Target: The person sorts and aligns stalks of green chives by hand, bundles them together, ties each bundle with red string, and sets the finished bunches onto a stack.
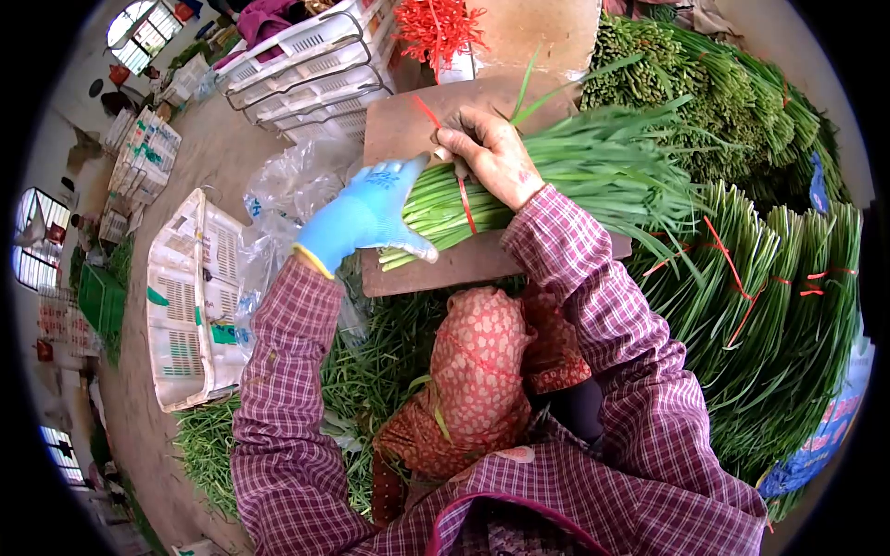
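Note:
A bunch of long green stalks with leaves (pixel 593 153) lies across a brown board (pixel 399 278), its cut ends toward the left. My left hand (pixel 366 208), in a blue glove, rests at the cut ends with thumb and fingers spread around them. Bare, my right hand (pixel 491 153) is on top of the bunch, thumb and fingers pinched on a red tie (pixel 428 113) whose end sticks up. The red band (pixel 466 206) runs round the stalks below that hand.
Stacked white crates (pixel 306 56) and a cluster of red ties (pixel 436 32) are beyond the board. A white crate (pixel 176 324) and clear plastic (pixel 287 185) lie left. Tied green bunches (pixel 797 250) are piled right. Loose greens (pixel 371 380) cover the floor below.

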The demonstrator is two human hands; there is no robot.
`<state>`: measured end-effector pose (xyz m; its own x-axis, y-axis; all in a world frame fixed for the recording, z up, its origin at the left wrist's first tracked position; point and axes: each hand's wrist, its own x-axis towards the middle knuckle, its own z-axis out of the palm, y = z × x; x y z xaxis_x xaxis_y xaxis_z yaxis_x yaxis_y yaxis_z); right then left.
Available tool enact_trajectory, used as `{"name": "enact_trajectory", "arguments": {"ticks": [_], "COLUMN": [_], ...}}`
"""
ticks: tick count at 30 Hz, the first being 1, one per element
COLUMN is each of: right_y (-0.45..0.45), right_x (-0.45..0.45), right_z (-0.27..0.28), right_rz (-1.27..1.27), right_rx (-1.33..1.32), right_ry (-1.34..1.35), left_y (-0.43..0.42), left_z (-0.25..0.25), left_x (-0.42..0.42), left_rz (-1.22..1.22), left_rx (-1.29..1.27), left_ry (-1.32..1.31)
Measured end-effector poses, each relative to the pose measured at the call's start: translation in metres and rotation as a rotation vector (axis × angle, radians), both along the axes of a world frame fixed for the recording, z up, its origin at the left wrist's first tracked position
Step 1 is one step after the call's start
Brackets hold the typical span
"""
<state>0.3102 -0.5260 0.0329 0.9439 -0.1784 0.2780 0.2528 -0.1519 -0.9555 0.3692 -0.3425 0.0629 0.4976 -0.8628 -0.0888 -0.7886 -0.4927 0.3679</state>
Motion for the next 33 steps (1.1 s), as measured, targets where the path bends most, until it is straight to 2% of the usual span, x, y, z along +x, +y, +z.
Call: {"name": "enact_trajectory", "arguments": {"ticks": [1, 2, 3, 4, 6, 7, 8, 10, 12, 15, 16, 19, 20, 22, 23, 27, 33], "right_y": [-0.005, -0.009, -0.011, -0.012, -0.017, -0.02, -0.023, -0.027, -0.026, -0.016, -0.012, -0.009, -0.008, -0.001, -0.002, -0.007, -0.002], "right_x": [0.007, 0.011, 0.016, 0.021, 0.032, 0.036, 0.039, 0.04, 0.04, 0.029, 0.032, 0.03, 0.034, 0.034, 0.028, 0.034, 0.021], "right_z": [-0.014, -0.03, -0.04, -0.044, -0.049, -0.052, -0.055, -0.058, -0.056, -0.045, -0.046, -0.04, -0.039, -0.025, -0.02, -0.016, 0.008], "right_rz": [0.026, 0.038, 0.057, 0.076, 0.066, 0.072, 0.072, 0.067, 0.044, 0.013, -0.015, -0.06, -0.064, 0.072, 0.091, 0.094, 0.035], "right_rx": [0.027, 0.161, 0.244, 0.326, 0.379, 0.469, 0.466, 0.64, 0.629, 0.324, 0.128, -0.164, -0.168, 0.104, 0.292, 0.428, 0.395], "right_ry": [0.039, 0.13, 0.103, 0.076, 0.093, 0.107, 0.102, 0.129, 0.112, 0.062, -0.011, -0.063, -0.065, -0.098, 0.075, 0.222, 0.323], "left_y": [-0.006, -0.014, -0.024, -0.033, -0.046, -0.048, -0.048, -0.05, -0.051, -0.054, -0.055, -0.06, -0.062, -0.066, -0.066, -0.072, -0.074], "left_z": [-0.003, -0.006, -0.012, -0.016, -0.027, -0.041, -0.053, -0.063, -0.07, -0.068, -0.064, -0.053, -0.051, -0.047, -0.056, -0.066, -0.059], "left_x": [-0.003, -0.005, -0.006, -0.008, -0.014, -0.015, -0.013, -0.018, -0.021, -0.027, -0.028, -0.029, -0.03, -0.032, -0.031, -0.031, -0.031], "left_rz": [-0.019, -0.04, -0.051, -0.051, 0.118, 0.161, 0.161, 0.257, 0.286, 0.339, 0.339, 0.276, 0.273, 0.255, 0.252, 0.333, 0.36], "left_rx": [0.11, 0.222, 0.296, 0.296, 0.354, 0.304, 0.301, 0.226, 0.202, 0.221, 0.215, 0.344, 0.339, 0.282, 0.161, 0.193, 0.26], "left_ry": [-0.129, -0.257, -0.261, -0.259, -0.291, -0.382, -0.387, -0.4, -0.394, -0.39, -0.394, -0.384, -0.386, -0.404, -0.433, -0.375, -0.262]}}
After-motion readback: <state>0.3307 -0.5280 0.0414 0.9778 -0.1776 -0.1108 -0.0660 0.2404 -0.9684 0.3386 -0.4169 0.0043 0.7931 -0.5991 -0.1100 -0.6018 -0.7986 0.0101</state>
